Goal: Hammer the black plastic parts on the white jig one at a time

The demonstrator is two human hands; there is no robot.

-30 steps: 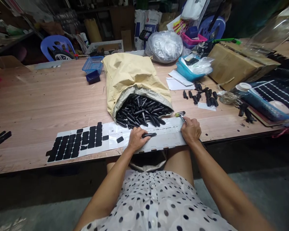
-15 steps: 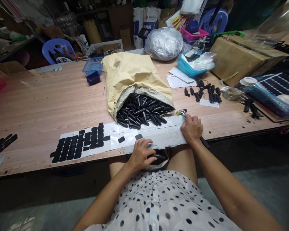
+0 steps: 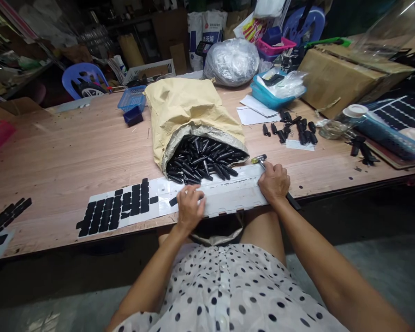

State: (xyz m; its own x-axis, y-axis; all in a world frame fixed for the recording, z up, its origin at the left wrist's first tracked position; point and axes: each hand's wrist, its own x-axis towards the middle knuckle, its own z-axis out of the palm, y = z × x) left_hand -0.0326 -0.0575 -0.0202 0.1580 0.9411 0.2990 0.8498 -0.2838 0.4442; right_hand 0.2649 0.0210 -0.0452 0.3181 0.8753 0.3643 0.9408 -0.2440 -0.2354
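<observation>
My right hand [image 3: 274, 182] is closed around a small hammer [image 3: 259, 159], its yellow-ended head showing beyond my fingers and its black handle [image 3: 292, 201] sticking out behind my wrist. That hand rests on the right end of a long white board [image 3: 235, 196] at the table edge. My left hand [image 3: 191, 206] is over the board's middle, fingers bent and somewhat apart, with no held thing visible. Its fingertips are near slim black plastic parts [image 3: 207, 161] spilling from a paper sack [image 3: 190, 99]. A black rounded patch [image 3: 173, 201] lies beside it, partly hidden.
Rows of black patches [image 3: 105, 214] cover the board's left part. An open bag [image 3: 224, 240] hangs over my lap below the table edge. At right are loose black parts [image 3: 306, 133], a blue basket [image 3: 275, 94] and a cardboard box [image 3: 342, 80]. Small blue baskets [image 3: 131, 99] stand behind left.
My left hand has moved left and forward from the board's front edge towards the sack's mouth. A black part seen beneath it over the lap bag is out of sight. My right hand stays put.
</observation>
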